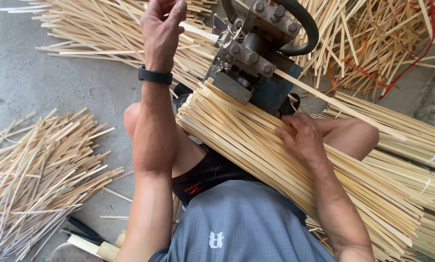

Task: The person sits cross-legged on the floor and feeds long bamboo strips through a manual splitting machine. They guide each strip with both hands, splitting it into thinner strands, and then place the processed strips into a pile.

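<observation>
Left hand (161,24) pinches one bamboo strip (198,31) beside machine (256,53); right hand (302,138) flat, fingers spread, on strip bundle (237,140) below machine.

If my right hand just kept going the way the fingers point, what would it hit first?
The right hand rests on the bundle of bamboo strips, fingers pointing up-left along it. Going straight on, it would likely meet the blue metal machine where the strips end, though depth is hard to judge.

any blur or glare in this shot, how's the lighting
Head view: soft, even daylight, no glare; only faint shadows on the grey concrete floor. The pale split bamboo strips and dark bolted metal machine look sharp; the left hand at the top edge is slightly soft.
</observation>
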